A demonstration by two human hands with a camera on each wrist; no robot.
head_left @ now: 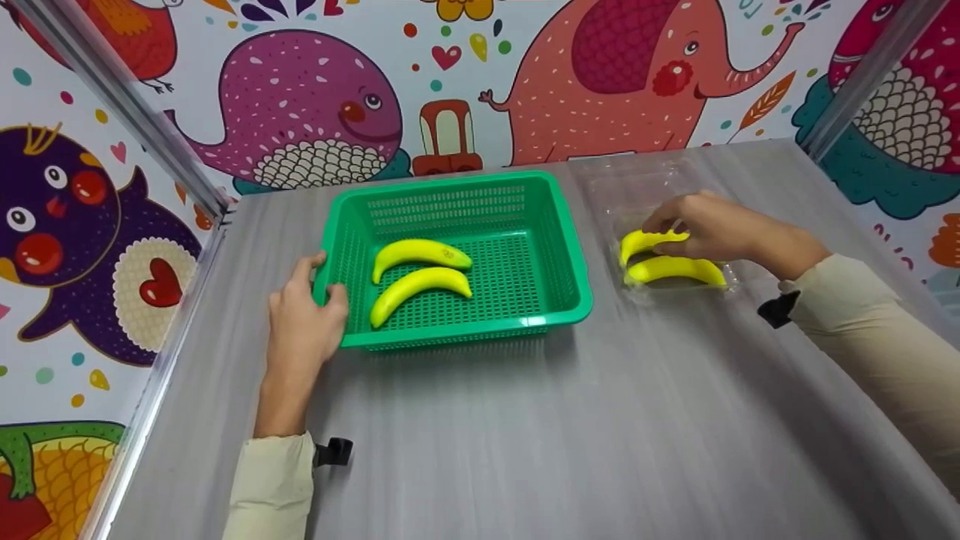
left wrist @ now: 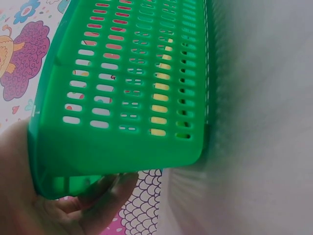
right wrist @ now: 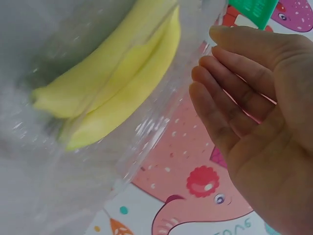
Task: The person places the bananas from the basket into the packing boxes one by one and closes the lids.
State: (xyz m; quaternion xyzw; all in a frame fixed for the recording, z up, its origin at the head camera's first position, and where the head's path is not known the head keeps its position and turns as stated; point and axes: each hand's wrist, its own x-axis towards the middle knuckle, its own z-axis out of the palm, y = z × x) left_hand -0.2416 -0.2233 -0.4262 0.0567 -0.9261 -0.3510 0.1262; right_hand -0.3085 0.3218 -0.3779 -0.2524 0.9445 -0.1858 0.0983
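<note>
Bananas (head_left: pixel 679 270), 2 in clear tray (head_left: pixel 637 294): likely light, smooth, firm; best pinched mid-curve. Right hand (head_left: pixel 709 225) above, fingers loose, grasping nothing; left hand (head_left: pixel 304 315) grips basket (head_left: pixel 465 328) rim.

The head view is bright and quite even, and its colours are strong. Light seems to come from above: under the green basket (head_left: pixel 581 277) and the right sleeve (head_left: pixel 877 337) lie soft shadows on the table (head_left: pixel 465 435), and the basket's front rim carries one small white glare. The metal posts (head_left: pixel 121 105) lean outward. Both wrist views look hazy and soft; in the right one, the clear tray (right wrist: pixel 154 125) shows white streaks of reflection, and the bananas (right wrist: pixel 112 68) appear pale.
</note>
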